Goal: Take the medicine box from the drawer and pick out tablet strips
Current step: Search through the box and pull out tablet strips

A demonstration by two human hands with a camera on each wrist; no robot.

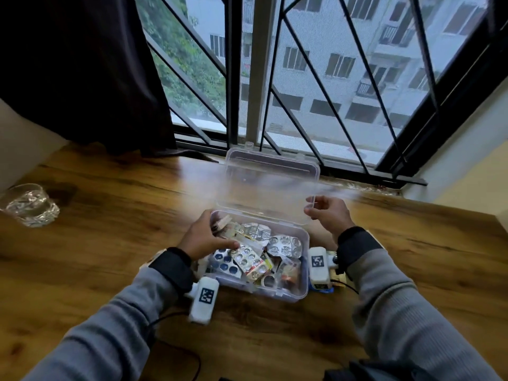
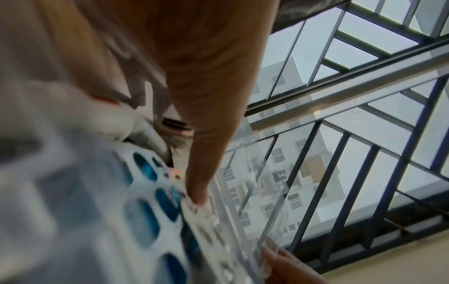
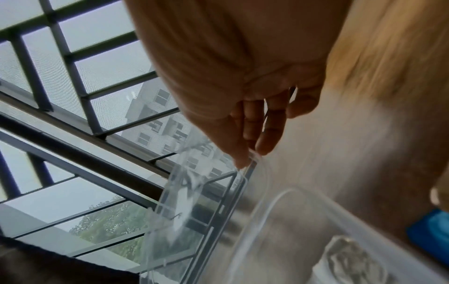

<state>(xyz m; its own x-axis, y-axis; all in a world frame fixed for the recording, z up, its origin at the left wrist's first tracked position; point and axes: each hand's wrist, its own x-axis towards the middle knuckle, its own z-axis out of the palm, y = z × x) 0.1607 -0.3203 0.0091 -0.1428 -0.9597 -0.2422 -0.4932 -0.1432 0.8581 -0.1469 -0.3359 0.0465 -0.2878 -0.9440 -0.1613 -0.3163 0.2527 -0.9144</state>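
Note:
A clear plastic medicine box (image 1: 299, 281) stands open on the wooden table (image 1: 110, 215), its lid (image 1: 272, 182) tilted up toward the window. Inside lie several tablet strips: one with blue pills (image 1: 225, 264), a silver one (image 1: 248, 259) and crumpled foil (image 1: 284, 244). My left hand (image 1: 209, 237) reaches into the box's left side. Its thumb (image 2: 196, 192) is straight and touches the silver strip (image 2: 204, 215) beside the blue-pill strip (image 2: 145, 221); its fingers are hidden among the packets. My right hand (image 1: 327, 213) pinches the lid's right edge (image 3: 243, 173) between thumb and fingertips.
A glass ashtray (image 1: 30, 206) sits at the table's left edge. A dark curtain (image 1: 82, 72) hangs at the back left and a barred window (image 1: 302, 78) runs behind the box. A black cable (image 1: 170, 317) trails near my left forearm.

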